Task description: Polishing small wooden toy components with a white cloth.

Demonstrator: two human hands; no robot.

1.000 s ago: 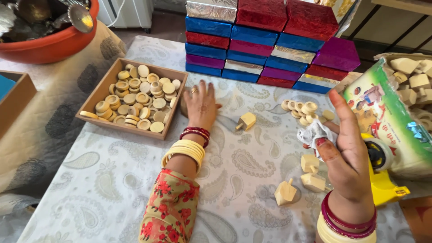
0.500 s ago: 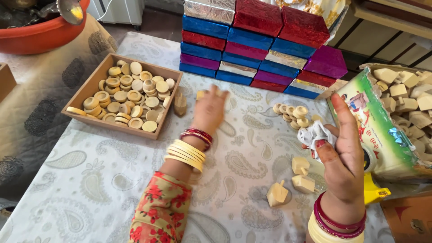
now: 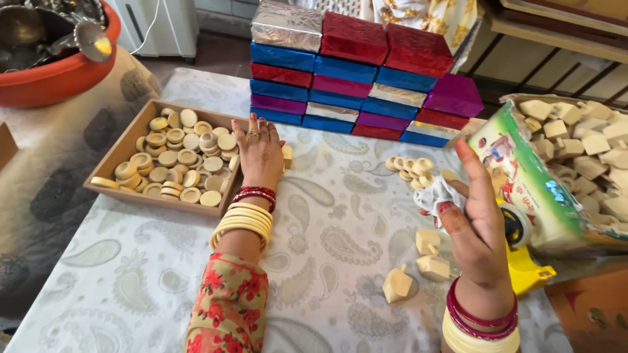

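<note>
My left hand [image 3: 258, 153] lies palm down on the patterned tablecloth, right beside a wooden tray [image 3: 116, 147] filled with several pale round wooden discs [image 3: 173, 157]. A small pale wooden piece [image 3: 287, 155] sticks out at the thumb side of that hand, apparently pinched under it. My right hand [image 3: 476, 229] is raised above the table's right side and grips a crumpled white cloth [image 3: 437, 195]. Below it lie three small wooden spinning tops [image 3: 397, 284].
A stack of shiny foil-wrapped boxes [image 3: 360, 72] stands at the back. A pile of wooden rings [image 3: 409, 168] lies before it. At right an open bag [image 3: 523, 183] holds several wooden blocks, with a yellow object [image 3: 528, 269] under it. A red basin [image 3: 59, 68] sits far left.
The small wooden piece that lay apart to the right of my left hand is now at its thumb, close to the tray. My right hand stays raised with the cloth.
</note>
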